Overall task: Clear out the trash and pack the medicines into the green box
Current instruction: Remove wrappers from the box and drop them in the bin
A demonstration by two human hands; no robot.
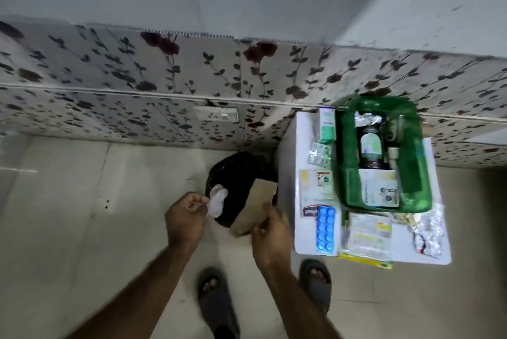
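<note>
Two hands work over a black bin (241,174) on the floor: the left hand (186,218) pinches a crumpled clear wrapper (216,201) at the bin's rim, and the right hand (270,234) grips a brown card piece (252,209) slanting into the bin. The green box (381,152) stands open at the far edge of the white table (304,240), to the right of both hands, holding a bottle (370,149). A blue blister strip (326,229) lies at the near left corner, foil strips (428,231) at the near right corner. Bare floor lies open to the left.
</note>
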